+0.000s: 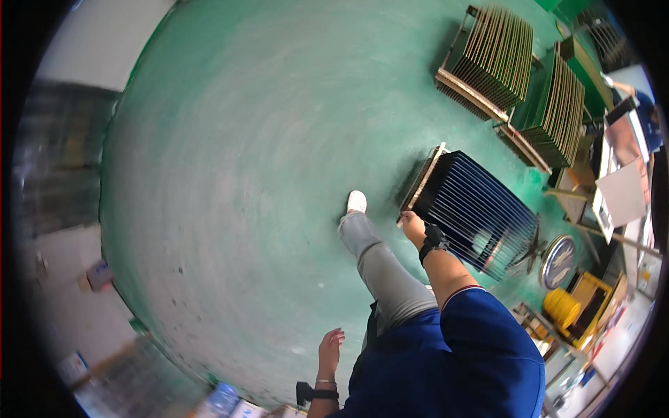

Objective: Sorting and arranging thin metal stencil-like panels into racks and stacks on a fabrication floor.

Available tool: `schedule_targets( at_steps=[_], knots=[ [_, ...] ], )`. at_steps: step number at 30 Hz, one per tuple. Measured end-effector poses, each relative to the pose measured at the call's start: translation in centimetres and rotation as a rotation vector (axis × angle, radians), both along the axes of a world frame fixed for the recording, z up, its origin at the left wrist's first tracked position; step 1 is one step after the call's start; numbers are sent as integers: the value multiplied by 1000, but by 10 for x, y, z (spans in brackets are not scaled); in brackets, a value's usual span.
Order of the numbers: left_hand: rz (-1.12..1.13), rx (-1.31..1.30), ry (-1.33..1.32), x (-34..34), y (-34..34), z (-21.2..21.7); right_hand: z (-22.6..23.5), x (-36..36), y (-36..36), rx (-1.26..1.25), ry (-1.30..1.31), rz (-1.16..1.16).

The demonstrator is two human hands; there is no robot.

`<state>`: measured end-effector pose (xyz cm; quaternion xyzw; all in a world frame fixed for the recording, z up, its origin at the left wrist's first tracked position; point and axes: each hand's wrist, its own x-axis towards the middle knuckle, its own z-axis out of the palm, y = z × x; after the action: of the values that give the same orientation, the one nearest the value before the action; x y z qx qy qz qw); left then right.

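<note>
Our right hand (412,227) is closed around the near end of a dark wire rack (474,212), gripping it by its pale end frame, while our left hand (330,348) hangs loose and empty at our side, fingers slack and half open, touching nothing. We judge that we are mid-carry or mid-drag: one leg is stepped forward, a white shoe (356,202) planted on the green floor (244,139), and the rack trails just beside it at our right. Whether the rack's far end rests on the floor or is lifted clear we cannot tell.

For the next move we reckon we need a firm one-handed hold and care with the swing of the load, since the rack is long and reaches well past our hand. Bringing the free left hand across would steady it.

As for the rack itself, it is a boxy cage of many thin parallel dark rods, closely spaced, tilted away from us, with a lighter metal or wooden strip along the end we hold. Two similar racks (519,76), filled with brownish upright sheets, stand well apart further on. A yellow spool (562,308) and a round dial-like disc (559,261) sit near the rack's far end.
</note>
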<state>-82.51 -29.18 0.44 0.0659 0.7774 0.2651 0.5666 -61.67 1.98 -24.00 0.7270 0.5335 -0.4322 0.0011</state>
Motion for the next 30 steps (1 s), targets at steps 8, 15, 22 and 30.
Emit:
schedule_targets(
  at_steps=[8, 15, 22, 30],
  knots=[
    [-760, -8, 495, -78, 100, -21, -129, -30, 54, -14, -173, -632],
    [-1243, 131, 416, -151, 192, -19, -198, 5, 81, -154, -376, -660],
    [-1228, 103, 325, -236, 205, -24, -210, -2, 59, -138, -99, -892],
    [-1470, 281, 155, -260, 257, -42, -141, -6, -35, -140, -321, -805]
  ],
)
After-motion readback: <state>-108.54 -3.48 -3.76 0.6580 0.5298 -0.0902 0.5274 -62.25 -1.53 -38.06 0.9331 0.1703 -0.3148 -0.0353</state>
